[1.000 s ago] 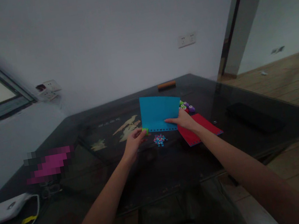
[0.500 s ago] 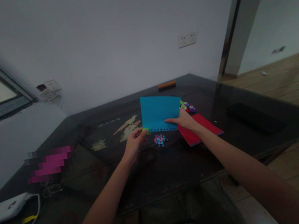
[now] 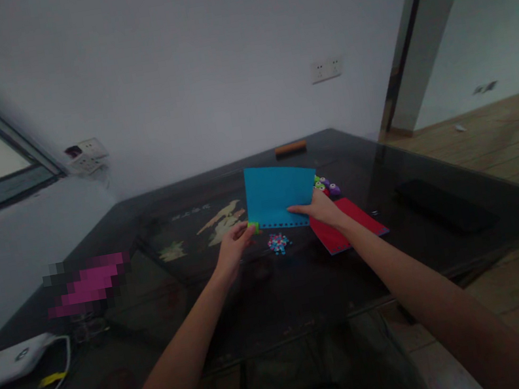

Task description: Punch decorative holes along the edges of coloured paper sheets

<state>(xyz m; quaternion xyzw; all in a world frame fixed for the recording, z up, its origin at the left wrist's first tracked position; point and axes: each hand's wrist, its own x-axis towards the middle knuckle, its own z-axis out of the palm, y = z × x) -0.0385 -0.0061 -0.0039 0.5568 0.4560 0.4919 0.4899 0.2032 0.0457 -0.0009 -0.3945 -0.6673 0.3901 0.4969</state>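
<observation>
A blue sheet [image 3: 279, 192] with a row of punched shapes along its lower edge is held up over the dark table. My right hand [image 3: 322, 208] grips its right side, thumb across the front. At the sheet's lower left corner, my left hand [image 3: 235, 242] pinches a small green object [image 3: 254, 227], which touches the edge. Below the sheet lies a small pile of pink, blue and white bits [image 3: 278, 242]. A red sheet [image 3: 354, 222], with small shapes along its near edge, lies partly under my right wrist. Several colourful toys with eye shapes [image 3: 326, 184] sit behind my right hand.
An orange-brown roll [image 3: 290, 148] lies at the back of the table [image 3: 279, 311]. A black case [image 3: 440, 204] is at the right. On the left are a blurred pink item [image 3: 90, 286] and a white device [image 3: 13, 362] with a cable.
</observation>
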